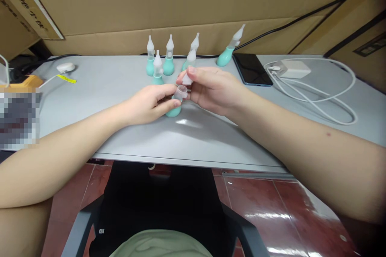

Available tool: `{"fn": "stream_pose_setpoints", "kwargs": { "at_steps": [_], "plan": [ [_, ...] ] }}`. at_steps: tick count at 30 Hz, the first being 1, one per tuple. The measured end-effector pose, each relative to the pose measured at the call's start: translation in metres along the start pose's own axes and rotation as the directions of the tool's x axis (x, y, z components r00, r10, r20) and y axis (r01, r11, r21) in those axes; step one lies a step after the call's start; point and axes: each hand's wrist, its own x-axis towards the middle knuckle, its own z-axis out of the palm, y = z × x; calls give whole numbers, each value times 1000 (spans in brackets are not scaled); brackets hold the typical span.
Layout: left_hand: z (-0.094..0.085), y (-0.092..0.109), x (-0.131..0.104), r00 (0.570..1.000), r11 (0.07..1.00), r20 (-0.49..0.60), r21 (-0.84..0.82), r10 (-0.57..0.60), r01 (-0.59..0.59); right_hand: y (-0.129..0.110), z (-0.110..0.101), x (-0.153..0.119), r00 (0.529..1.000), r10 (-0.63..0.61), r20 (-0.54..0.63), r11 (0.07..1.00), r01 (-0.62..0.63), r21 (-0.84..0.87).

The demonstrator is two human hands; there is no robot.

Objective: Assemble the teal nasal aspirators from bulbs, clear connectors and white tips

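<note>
My left hand (152,105) grips a teal bulb (173,111) with a clear, open-topped cup (181,92) on it, low over the grey table. My right hand (212,86) pinches a white translucent tip (187,80) just above and to the right of the cup; the tip and cup look apart. Behind my hands stand several teal bulbs with white pointed tips, among them one at the back left (150,66) and one just behind my left hand (157,70). Another assembled bulb (224,57) leans to the right, near the phone.
A black phone (252,70) lies at the back right, beside a white charger (294,68) with a coiled white cable (325,108). At the left are a white plug (65,67) with a yellow tag and an orange power strip (32,81). Cardboard (193,0) lines the back.
</note>
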Motion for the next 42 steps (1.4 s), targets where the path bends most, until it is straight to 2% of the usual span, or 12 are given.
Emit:
{"fn": "stream_pose_setpoints", "kwargs": {
  "at_steps": [3, 7, 10, 15, 18, 21, 24, 28, 35, 38, 40, 42],
  "plan": [
    [-7, -1, -1, 1000, 1000, -11, 2, 24, -23, -2, -6, 1, 998, -46, -38, 999, 45, -8],
    [-18, -1, 0, 994, 998, -93, -32, 54, -57, -3, -11, 0, 986, -146, -74, 970, 128, -207],
    [-21, -3, 0, 989, 989, -144, -136, 43, -63, -4, -12, -2, 985, -170, -41, 935, 148, -323],
    [-18, -13, -1, 977, 964, -210, -262, -26, -31, -7, -13, -7, 980, -107, 169, 897, 168, -409],
    [-18, -14, 0, 979, 983, -204, -184, -14, -24, -8, -13, -7, 954, -46, 295, 856, 190, -480],
    [-21, -12, 1, 988, 998, -156, -61, 12, -22, -7, -12, -6, 908, -48, 417, 810, 279, -516],
    [-23, -10, 1, 996, 1000, -90, -14, 8, -9, -5, -13, -4, 882, -46, 468, 790, 319, -523],
    [-21, -10, 0, 996, 998, -74, -43, -39, 36, -7, -14, -5, 883, 12, 469, 787, 281, -550],
    [-18, -8, 0, 999, 998, -36, -65, -3, 1, -16, -11, -10, 880, 31, 474, 786, 272, -556],
    [-19, -6, -1, 1000, 996, -19, -88, -7, 5, -20, -13, -9, 910, -58, 410, 771, 302, -561],
    [-17, -3, -1, 1000, 995, -10, -97, -23, 22, -20, -17, -7, 936, -190, 297, 756, 333, -563],
    [-15, 0, -1, 999, 996, -21, -81, -27, 25, -17, -19, -5, 939, -298, 172, 765, 343, -546]
  ]
}}
